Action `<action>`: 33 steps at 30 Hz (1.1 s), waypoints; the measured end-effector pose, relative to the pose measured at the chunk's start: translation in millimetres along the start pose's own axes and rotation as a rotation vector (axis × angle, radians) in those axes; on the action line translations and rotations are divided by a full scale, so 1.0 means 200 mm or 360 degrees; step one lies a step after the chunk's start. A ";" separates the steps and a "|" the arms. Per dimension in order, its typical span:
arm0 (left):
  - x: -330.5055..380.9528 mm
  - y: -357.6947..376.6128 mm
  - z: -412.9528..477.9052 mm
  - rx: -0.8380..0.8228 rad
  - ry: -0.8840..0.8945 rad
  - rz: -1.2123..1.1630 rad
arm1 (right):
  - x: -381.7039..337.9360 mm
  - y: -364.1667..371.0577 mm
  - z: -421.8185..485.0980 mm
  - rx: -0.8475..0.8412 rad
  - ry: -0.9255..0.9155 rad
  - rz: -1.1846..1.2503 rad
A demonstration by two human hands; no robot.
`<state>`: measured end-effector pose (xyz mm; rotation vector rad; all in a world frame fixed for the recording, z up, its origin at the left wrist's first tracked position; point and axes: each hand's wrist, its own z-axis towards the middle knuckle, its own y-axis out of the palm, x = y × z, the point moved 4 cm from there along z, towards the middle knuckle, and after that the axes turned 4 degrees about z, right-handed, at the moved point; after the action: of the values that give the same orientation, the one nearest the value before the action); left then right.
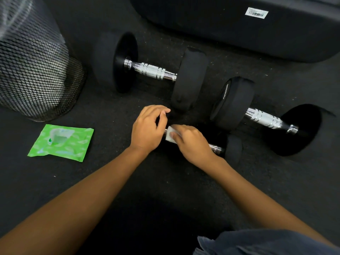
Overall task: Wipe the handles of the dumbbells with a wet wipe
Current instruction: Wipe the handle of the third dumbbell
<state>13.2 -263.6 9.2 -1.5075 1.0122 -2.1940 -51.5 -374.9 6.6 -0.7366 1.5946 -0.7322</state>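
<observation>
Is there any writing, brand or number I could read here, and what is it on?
White sticker on the black equipment: barcode and print, too small to read.
Green wet wipe pack: print blurred, unreadable.
Dumbbell weight at right: raised lettering, too dim to read.

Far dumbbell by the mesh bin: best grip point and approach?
Take the far dumbbell by its knurled chrome handle, mid-bar, coming from above. The black plates hold the bar off the floor, so a grip can likely close under it; the centre should keep both ends balanced.
</observation>
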 end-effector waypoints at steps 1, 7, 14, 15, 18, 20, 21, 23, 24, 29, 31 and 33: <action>0.00 0.00 0.00 -0.0002 0.0004 0.0002 | -0.02 0.01 0.01 0.0013 -0.0039 -0.0033; 0.00 0.00 0.00 0.0005 0.0006 0.0015 | 0.01 -0.01 -0.09 0.0164 -0.0352 -0.0297; 0.00 0.01 0.00 0.0002 0.0014 0.0037 | -0.06 0.01 -0.06 0.0302 -0.0320 -0.0318; 0.00 0.00 0.00 0.0002 0.0021 0.0042 | -0.07 0.03 -0.05 0.0292 -0.0319 -0.0319; 0.00 0.00 0.00 0.0001 0.0023 0.0045 | -0.05 0.05 -0.05 0.0262 -0.0361 -0.0399; 0.00 0.00 0.00 -0.0008 0.0013 0.0043 | -0.02 0.05 -0.08 0.0276 -0.0390 -0.0437; 0.00 0.00 0.00 -0.0012 0.0011 0.0040 | 0.00 0.04 -0.10 0.0297 -0.0380 -0.0435; 0.00 0.00 0.00 -0.0009 0.0005 0.0032 | 0.03 0.02 -0.14 0.0329 -0.0328 -0.0376; 0.00 0.00 0.00 -0.0006 0.0000 0.0027 | 0.04 0.01 -0.15 0.0330 -0.0303 -0.0324; 0.00 0.00 0.00 -0.0001 0.0001 0.0012 | 0.01 0.01 -0.11 0.0252 -0.0195 -0.0165; 0.00 0.01 0.00 -0.0003 0.0006 0.0017 | 0.01 0.00 -0.05 0.0059 0.0021 -0.0127; 0.00 0.01 0.00 -0.0006 0.0004 0.0017 | 0.01 -0.02 0.00 -0.0084 0.0156 -0.0174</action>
<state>12.6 -264.3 7.7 -1.4982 1.0229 -2.1884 -52.2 -379.0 8.5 -0.8423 1.6779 -0.8189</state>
